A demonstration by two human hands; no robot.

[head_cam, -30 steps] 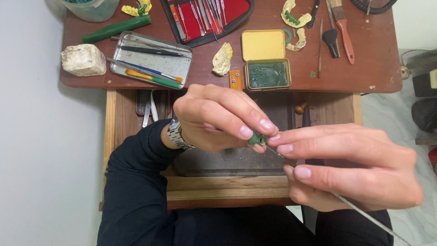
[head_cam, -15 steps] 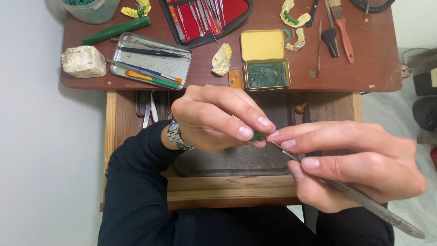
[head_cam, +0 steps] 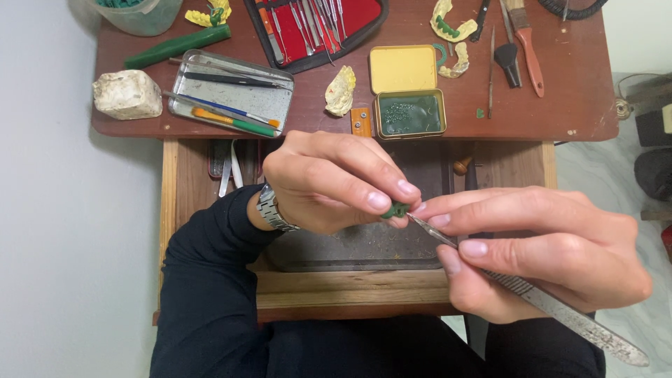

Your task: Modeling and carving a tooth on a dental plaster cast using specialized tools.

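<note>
At frame centre the left hand (head_cam: 329, 182) pinches a small green wax piece (head_cam: 395, 209); the right hand (head_cam: 539, 248) grips a metal carving tool (head_cam: 539, 299) touching it, above the open drawer (head_cam: 364, 245). An open tin (head_cam: 409, 115) sits on the surface (head_cam: 560, 105) above.

— We had even, soft daylight over the whole scene; nothing was dim, was it?

— No. We saw only faint shadows: a soft one under the left hand (head_cam: 329, 182) and a darker band beneath the edge of the tabletop (head_cam: 574, 105).

— Any glare?

— We noticed a mild sheen on the metal tray (head_cam: 269, 105) and on the metal tool (head_cam: 560, 311).

— And sharpness?

— We found both hands crisp, with the right hand (head_cam: 539, 252) free of motion blur. The far corners looked slightly softer, and we spotted little edge distortion.
</note>
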